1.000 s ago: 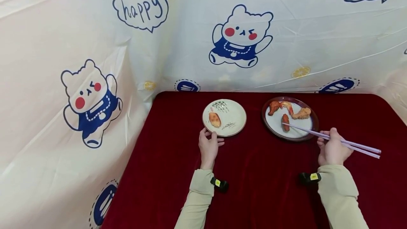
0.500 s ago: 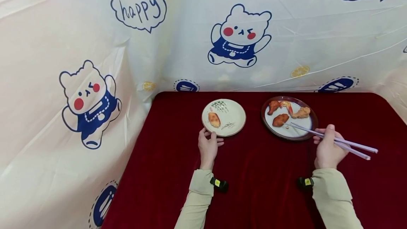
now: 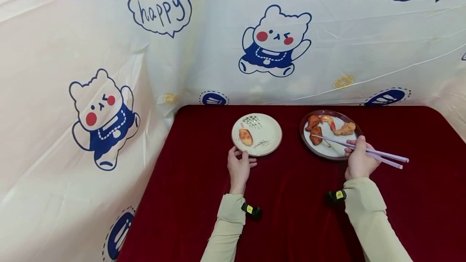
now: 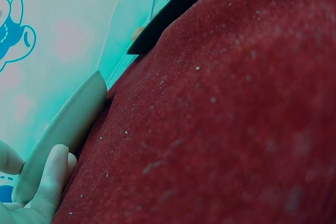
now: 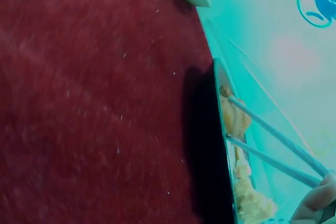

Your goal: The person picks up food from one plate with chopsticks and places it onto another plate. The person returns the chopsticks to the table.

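Observation:
In the head view my left hand (image 3: 238, 169) grips the near rim of a cream plate (image 3: 268, 132) between thumb and fingers. On that plate lies a golden-brown fried piece (image 3: 245, 137). My right hand (image 3: 359, 162) holds a pair of pale purple chopsticks (image 3: 389, 155). Their tips reach a reddish-brown chicken piece (image 3: 316, 131) at the left of a brown-rimmed white plate (image 3: 327, 152). Up close in the right wrist view, the chopsticks (image 5: 278, 135) stand apart, one tip on either side of the brown food.
Behind the chicken piece sit a drumstick (image 3: 312, 121), a shrimp (image 3: 328, 121) and a crumbly fried piece (image 3: 345, 128) on the same plate. Dark red cloth (image 3: 291, 197) covers the table. A printed white curtain (image 3: 218, 51) hangs behind and to the left.
The right hand has moved left and away from me with the chopsticks. The chicken piece has turned and shifted left, now up against the drumstick. The left hand has stayed put.

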The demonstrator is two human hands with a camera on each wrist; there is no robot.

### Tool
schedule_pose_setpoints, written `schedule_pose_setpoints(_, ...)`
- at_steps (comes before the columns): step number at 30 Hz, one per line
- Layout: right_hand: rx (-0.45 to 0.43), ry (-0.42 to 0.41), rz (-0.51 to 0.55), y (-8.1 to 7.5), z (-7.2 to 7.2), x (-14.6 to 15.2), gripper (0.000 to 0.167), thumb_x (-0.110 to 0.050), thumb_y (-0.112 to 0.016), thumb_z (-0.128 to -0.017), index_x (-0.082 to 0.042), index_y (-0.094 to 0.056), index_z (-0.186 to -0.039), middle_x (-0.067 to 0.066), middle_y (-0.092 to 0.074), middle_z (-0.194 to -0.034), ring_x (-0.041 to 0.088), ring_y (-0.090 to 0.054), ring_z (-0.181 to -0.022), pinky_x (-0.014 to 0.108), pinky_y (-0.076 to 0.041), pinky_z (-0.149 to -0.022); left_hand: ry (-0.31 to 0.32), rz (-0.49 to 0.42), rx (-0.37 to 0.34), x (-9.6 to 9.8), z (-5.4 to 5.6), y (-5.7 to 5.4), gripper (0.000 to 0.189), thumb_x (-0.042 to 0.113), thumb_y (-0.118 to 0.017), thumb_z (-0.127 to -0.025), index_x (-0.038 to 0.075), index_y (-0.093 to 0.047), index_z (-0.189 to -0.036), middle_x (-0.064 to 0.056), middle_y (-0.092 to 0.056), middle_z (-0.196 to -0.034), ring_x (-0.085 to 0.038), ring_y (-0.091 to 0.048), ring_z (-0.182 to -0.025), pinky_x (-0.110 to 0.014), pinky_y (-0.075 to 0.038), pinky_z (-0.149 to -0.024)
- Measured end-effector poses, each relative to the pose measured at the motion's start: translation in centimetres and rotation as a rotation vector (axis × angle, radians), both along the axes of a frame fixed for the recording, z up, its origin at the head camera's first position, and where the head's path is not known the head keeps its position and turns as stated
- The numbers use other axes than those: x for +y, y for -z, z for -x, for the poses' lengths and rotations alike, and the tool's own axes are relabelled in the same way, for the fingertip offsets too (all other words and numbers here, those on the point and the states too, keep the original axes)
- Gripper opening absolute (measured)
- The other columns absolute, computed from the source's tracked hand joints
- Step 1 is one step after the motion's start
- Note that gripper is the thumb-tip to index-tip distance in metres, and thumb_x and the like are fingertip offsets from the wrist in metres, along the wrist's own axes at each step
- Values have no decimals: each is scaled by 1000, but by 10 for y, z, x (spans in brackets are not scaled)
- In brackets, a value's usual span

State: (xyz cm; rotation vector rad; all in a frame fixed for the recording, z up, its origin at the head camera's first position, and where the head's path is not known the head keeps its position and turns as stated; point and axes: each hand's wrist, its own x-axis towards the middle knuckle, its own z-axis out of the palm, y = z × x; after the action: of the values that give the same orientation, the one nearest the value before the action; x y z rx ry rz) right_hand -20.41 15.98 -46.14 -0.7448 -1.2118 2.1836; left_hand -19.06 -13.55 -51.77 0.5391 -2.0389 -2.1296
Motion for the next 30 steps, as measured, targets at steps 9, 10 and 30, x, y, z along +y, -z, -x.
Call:
schedule_pose_setpoints(9, -26, -116, -802, 0, -4, -11, 29, -25, -65, -93, 0, -76, -83, -25, -62, -64, -5, -53, -55, 9, -38, -47, -13, 21, 7, 2, -1, 2, 47, 18, -50, -99, 9, -37, -143, -18, -51, -122, -27, -72, -75, -31, -63, -66)
schedule_pose_setpoints(10, 27, -126, -897, -1, -5, -12, 27, -21, -65, -92, 1, -76, -82, -24, -62, -66, -7, -54, -59, 8, -39, -50, -14, 21, 7, 2, -1, 1, 46, 18, -50, -99, 9, -37, -142, -18, -51, -122, -26, -72, -74, -31, -63, -65)
schedule_pose_setpoints(30, 148, -248, -1023, 0, -1, -12, 20, -14, -64, -93, 1, -75, -88, -28, -60, -74, -6, -53, -63, 6, -41, -55, -17, 32, 12, 2, -1, 2, 47, 17, -50, -98, 8, -36, -142, -18, -51, -122, -24, -72, -73, -30, -63, -65)
